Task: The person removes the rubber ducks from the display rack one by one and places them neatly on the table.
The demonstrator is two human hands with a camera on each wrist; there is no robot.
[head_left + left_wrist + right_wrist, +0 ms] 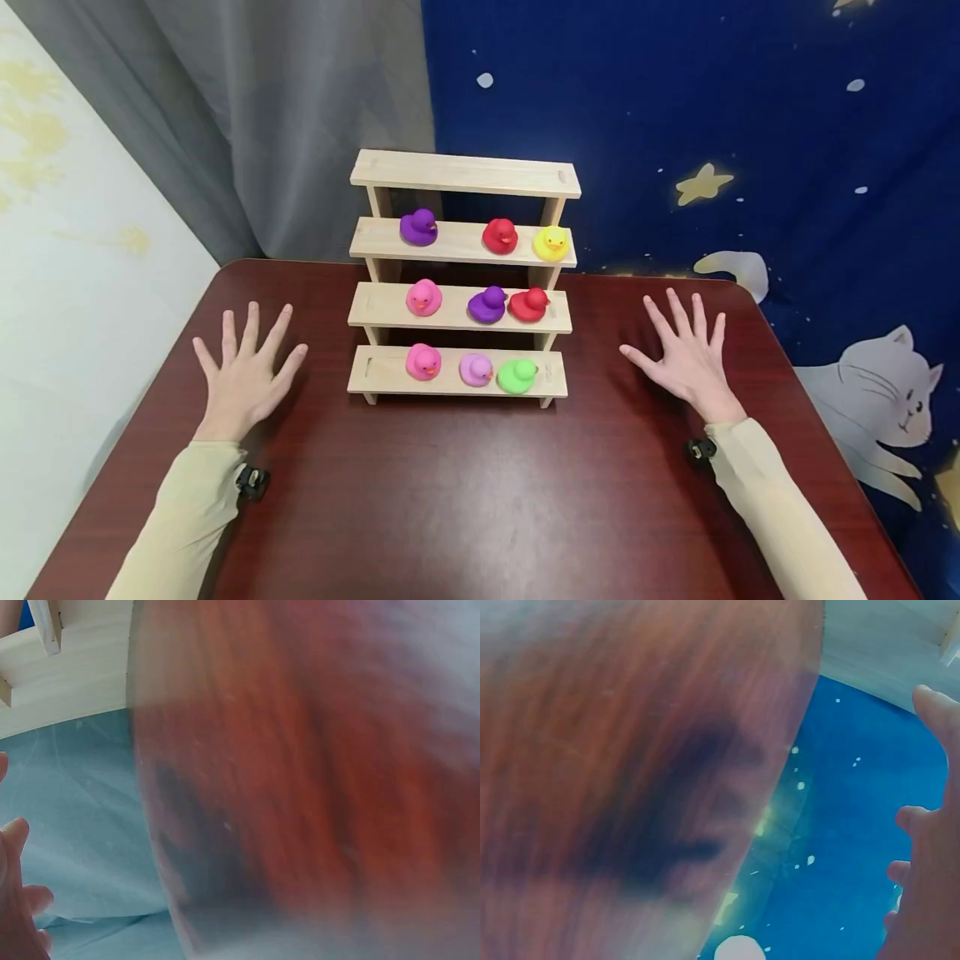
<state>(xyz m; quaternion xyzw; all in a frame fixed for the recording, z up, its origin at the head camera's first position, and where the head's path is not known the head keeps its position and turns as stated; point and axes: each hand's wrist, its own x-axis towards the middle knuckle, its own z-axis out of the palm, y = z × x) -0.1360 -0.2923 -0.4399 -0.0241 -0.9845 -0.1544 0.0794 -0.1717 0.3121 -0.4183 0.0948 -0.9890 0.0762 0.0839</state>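
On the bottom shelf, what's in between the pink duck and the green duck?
A lilac duck sits between the pink duck and the green duck. The head view shows it.

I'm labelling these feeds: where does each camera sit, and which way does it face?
Head: on the head, facing forward and down; shelf, table, left hand, right hand show.
Left wrist: on that wrist, facing table and teal cloth; fingers at left edge.
Right wrist: on that wrist, facing table and speckled blue cloth; fingers at right edge.
Shared by the wrist views: table.
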